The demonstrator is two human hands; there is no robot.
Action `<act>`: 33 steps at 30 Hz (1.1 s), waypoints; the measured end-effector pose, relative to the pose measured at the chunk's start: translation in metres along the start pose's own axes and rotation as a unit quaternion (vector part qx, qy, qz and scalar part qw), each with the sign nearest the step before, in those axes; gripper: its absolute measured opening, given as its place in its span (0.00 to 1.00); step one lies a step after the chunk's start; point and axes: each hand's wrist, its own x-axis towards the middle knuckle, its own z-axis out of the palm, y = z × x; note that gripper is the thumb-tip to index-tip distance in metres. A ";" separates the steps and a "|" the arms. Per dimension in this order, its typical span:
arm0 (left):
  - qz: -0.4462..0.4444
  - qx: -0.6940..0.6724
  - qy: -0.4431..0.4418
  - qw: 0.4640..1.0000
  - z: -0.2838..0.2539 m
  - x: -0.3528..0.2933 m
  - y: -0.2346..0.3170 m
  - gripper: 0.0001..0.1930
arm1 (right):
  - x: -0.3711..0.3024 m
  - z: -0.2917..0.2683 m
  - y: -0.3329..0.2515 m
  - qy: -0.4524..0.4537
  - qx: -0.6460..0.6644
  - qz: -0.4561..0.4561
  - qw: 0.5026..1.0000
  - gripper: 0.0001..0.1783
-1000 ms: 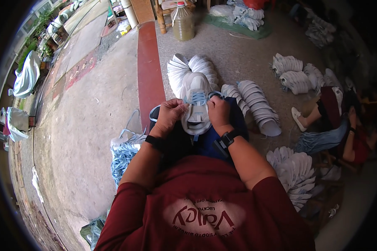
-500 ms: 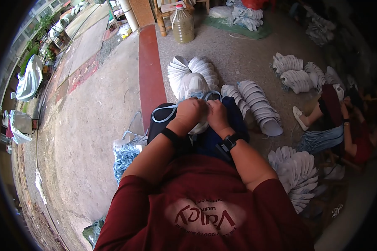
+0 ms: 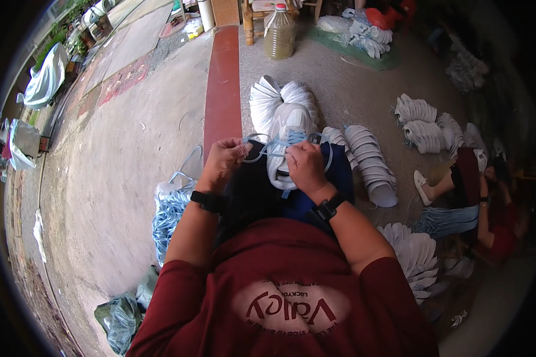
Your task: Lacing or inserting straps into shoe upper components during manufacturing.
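A white shoe (image 3: 276,169) rests on my lap with its toe pointing away from me. Light blue shoelace (image 3: 296,136) crosses its front, and loops of it spread out to both sides. Over the shoe's left side, my left hand (image 3: 222,162) pinches a length of the lace between closed fingertips. My right hand (image 3: 307,164) is closed on the lace at the shoe's right edge, close to the opening; its curled fingers partly cover the shoe. The lace runs between the two hands above the shoe. Whether it is knotted cannot be made out.
Fanned white shoe pieces (image 3: 265,101) stand beyond my knees; nested rows (image 3: 369,160) and another fan (image 3: 408,256) lie to the right. Blue laces (image 3: 171,223) hang by my left thigh. A capped jug (image 3: 279,37) stands ahead. A co-worker (image 3: 500,220) sits at right.
My hands were together over the shoe; now they are apart, the left drawn out to the left with lace. More of the shoe shows. The view has shifted slightly.
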 end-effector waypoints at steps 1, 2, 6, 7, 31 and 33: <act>0.003 -0.008 0.006 1.000 0.000 0.002 -0.004 0.06 | 0.002 0.002 -0.002 -0.049 0.016 0.009 0.999 0.04; 0.022 -0.048 0.034 0.998 0.004 0.006 -0.009 0.06 | 0.001 0.010 0.003 -0.052 -0.004 0.018 0.998 0.07; 0.024 -0.074 0.024 0.997 0.026 0.024 -0.023 0.04 | 0.002 0.009 0.009 -0.115 0.037 0.058 0.991 0.04; 0.016 -0.045 -0.002 0.999 0.031 0.028 -0.024 0.04 | 0.002 0.010 0.008 -0.121 0.035 0.054 0.991 0.04; 0.185 0.411 0.104 0.887 0.068 0.046 -0.040 0.12 | 0.001 0.012 0.014 -0.081 0.022 0.107 0.991 0.09; 0.186 0.437 0.090 0.875 0.069 0.035 -0.034 0.14 | -0.002 0.017 0.018 -0.075 0.033 0.101 0.991 0.09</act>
